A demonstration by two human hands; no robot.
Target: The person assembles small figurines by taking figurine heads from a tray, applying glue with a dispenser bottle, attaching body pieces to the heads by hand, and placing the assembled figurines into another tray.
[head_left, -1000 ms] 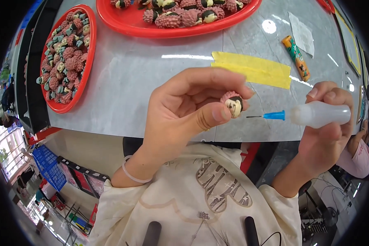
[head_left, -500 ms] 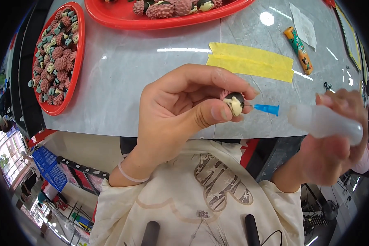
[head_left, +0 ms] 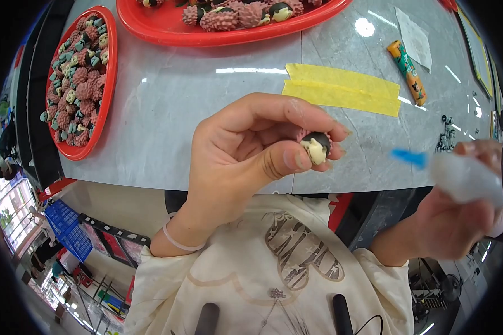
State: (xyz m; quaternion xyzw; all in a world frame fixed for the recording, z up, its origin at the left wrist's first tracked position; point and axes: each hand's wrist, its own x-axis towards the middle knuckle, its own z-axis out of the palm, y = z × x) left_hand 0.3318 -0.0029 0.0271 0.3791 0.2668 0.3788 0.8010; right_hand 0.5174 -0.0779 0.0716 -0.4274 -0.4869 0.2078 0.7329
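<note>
Between thumb and fingertips, my left hand [head_left: 235,153] pinches a small figurine [head_left: 317,147] with a cream face, black hair and a pink knobbly body. It is held above the table's near edge. Off to the right, my right hand [head_left: 452,223] is wrapped round a translucent white squeeze bottle [head_left: 465,177], blurred by motion. A blue needle tip [head_left: 409,158] on the bottle's end points left toward the figurine, with a clear gap between them.
Many similar figurines fill a red oval tray [head_left: 110,84] at the left. Another red tray [head_left: 229,40] with more stands at the far side. Yellow tape strips [head_left: 341,89], a green and orange tube [head_left: 406,71] and a white tissue [head_left: 413,36] lie on the grey table [head_left: 173,111].
My right hand has drawn the bottle and its blue needle tip away to the right, off the figurine. My left hand still pinches the figurine in nearly the same place.
</note>
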